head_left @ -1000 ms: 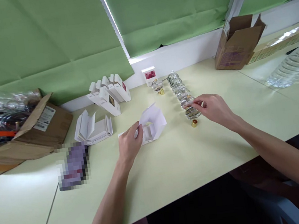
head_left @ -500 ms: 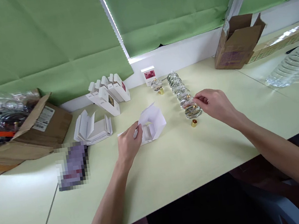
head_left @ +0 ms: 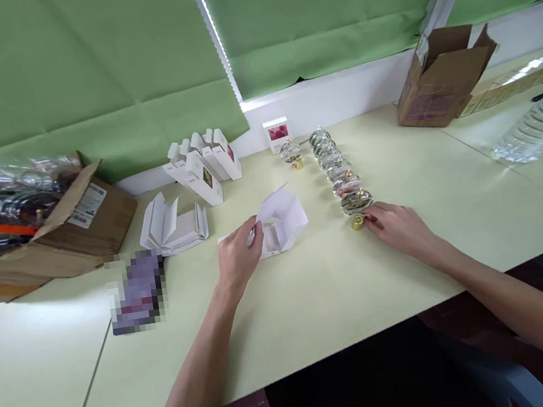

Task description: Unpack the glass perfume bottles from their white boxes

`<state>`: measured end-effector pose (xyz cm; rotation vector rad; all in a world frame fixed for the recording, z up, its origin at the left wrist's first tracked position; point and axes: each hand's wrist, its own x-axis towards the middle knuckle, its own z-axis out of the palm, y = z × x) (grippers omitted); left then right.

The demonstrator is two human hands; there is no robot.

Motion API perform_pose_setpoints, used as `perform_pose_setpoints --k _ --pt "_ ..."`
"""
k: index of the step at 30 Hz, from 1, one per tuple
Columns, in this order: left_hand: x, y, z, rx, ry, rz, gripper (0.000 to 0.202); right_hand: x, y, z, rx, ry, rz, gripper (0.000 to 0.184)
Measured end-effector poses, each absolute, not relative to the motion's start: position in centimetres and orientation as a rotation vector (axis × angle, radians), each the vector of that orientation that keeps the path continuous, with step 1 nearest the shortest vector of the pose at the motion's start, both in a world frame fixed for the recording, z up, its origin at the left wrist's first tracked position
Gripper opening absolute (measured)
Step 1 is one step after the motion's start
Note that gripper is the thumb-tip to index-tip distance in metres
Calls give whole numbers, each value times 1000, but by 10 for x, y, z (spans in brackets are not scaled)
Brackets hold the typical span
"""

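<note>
My left hand (head_left: 239, 255) grips the side of an open white paper carton (head_left: 290, 218), thumb against its wall. The carton lies tilted on the table, its flaps spread and a white insert (head_left: 270, 236) showing inside. My right hand (head_left: 398, 226) is low at the near end of a row of clear glass perfume bottles (head_left: 335, 162). Its thumb and fingertips are pinched at the right side of a small gold cap (head_left: 357, 222) on the table. Just behind that cap sits the nearest bottle (head_left: 356, 202).
Upright white cartons (head_left: 207, 175) and a folded stack of white card (head_left: 174, 227) stand left. One bottle (head_left: 290, 152) with another gold cap (head_left: 299, 164) is at the back, before a small box (head_left: 276, 134). Cardboard boxes (head_left: 437, 86) and a large water bottle (head_left: 533, 126) are right.
My right hand has come down and nearer, from the top of the closest perfume bottle to the gold cap in front of it. My left hand keeps its hold on the carton.
</note>
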<state>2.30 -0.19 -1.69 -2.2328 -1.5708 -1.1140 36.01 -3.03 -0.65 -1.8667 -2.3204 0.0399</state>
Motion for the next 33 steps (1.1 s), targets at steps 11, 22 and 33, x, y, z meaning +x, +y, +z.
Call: perform_pose_setpoints --k 11,22,33 --pt "28 -7 -13 -2162 -1559 -1120 24 322 -49 26 -1357 -2089 223 34" --pt "27 -13 -1 -2141 -1607 -1339 22 260 -17 41 -1372 -2263 410 39" --pt "-2 7 10 -1907 -2272 -2721 30 278 3 29 -1162 -1491 1295 36"
